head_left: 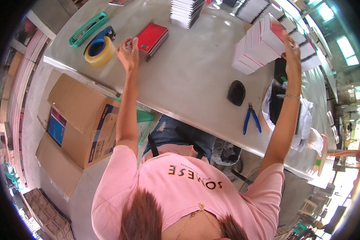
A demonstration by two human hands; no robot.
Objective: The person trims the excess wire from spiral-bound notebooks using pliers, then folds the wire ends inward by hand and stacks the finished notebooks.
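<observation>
My left hand (128, 55) is beside a small stack of red spiral notebooks (153, 37). Its fingers are loosely curled, with the thumb apart from them near the stack's left edge. Far to the right, my right hand (292, 52) has its fingers and thumb on the end of a leaning row of books (254, 48) with white page edges. They grip the outermost red-covered book (275, 31), though part of the grip is hidden. Behind that row stand piles of black spiral-bound notebooks (254, 11).
A roll of tape (99, 51) and a green basket (89, 30) lie at the left. Blue-handled cutters (252, 119) and a dark rounded piece (236, 93) lie near the front edge. Spiral bindings (277, 102) sit in white wrapping. An open carton (78, 120) stands below left.
</observation>
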